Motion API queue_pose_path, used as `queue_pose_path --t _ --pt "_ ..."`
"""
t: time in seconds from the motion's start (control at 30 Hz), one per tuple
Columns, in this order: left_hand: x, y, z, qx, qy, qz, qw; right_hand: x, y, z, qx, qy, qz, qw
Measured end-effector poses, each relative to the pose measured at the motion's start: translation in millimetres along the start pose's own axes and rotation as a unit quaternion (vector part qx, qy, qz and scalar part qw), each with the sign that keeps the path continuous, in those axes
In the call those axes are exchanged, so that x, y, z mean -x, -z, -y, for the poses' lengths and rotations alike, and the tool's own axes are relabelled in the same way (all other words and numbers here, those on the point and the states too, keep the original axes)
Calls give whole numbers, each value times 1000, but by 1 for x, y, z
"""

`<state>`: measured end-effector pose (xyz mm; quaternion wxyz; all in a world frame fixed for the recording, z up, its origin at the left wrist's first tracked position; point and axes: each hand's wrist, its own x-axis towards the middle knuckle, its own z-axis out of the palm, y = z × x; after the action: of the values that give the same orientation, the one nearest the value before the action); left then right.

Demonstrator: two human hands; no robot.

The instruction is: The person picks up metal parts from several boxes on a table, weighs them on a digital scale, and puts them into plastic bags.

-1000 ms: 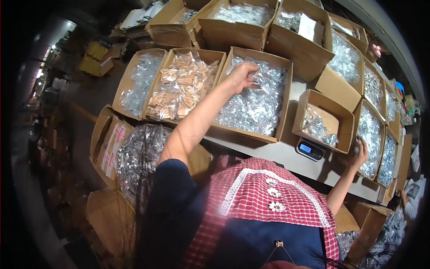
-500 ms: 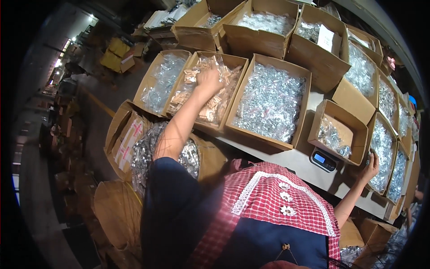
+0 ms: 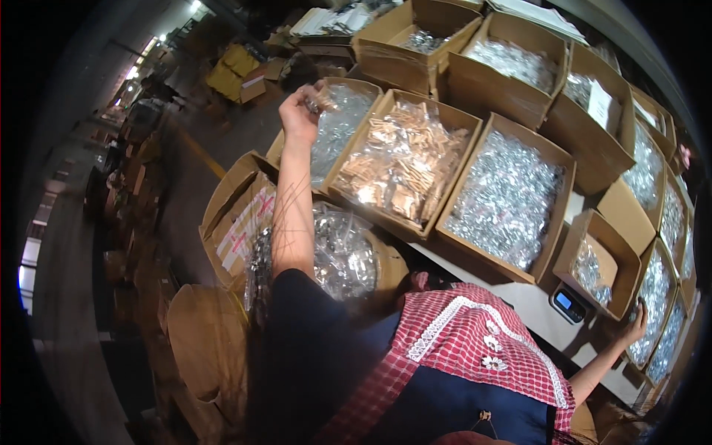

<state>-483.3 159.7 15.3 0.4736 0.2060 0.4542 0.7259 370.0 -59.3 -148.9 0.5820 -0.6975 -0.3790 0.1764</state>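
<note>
My left hand [image 3: 299,119] is raised at the outer side of a carton of clear bags [image 3: 345,119]. Its fingers are closed round a small clear bag of wooden dowels [image 3: 323,101]. Just to the right, an open carton [image 3: 424,224] holds many similar bags of wooden dowels [image 3: 415,152]. At the far right my right hand [image 3: 633,326] is beside a small carton [image 3: 604,231] with a few bags of hardware [image 3: 589,271] in it. The right fingers are curled together at a larger carton's edge; what they hold is too small to make out.
A carton of bagged metal hardware [image 3: 508,196] stands in the middle. Below the small carton sits a scale with a lit display [image 3: 568,303]. More cartons line the back and right. Near my left arm, an open floor carton holds shiny clear bags [image 3: 345,252].
My left hand has come up out of the dowel carton and moved left, now with a bag of dowels in it. The right hand stays by the small carton. The whole view has shifted.
</note>
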Motion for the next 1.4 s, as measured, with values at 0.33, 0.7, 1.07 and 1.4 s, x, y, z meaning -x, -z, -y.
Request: queue_pose_path --t 0.33,0.7,1.07,1.4 --pt "-88 137 72 -653 -110 25 749 -12 -13 -8 173 25 -80 981" --pt "-122 125 60 -766 -70 -116 628 -5 -24 16 245 34 -53 967" --pt "-123 117 71 -529 -170 -94 826 -9 4 -9 128 31 -20 991" --pt "63 -87 42 129 171 426 879 -11 -1 -15 179 144 -43 972"
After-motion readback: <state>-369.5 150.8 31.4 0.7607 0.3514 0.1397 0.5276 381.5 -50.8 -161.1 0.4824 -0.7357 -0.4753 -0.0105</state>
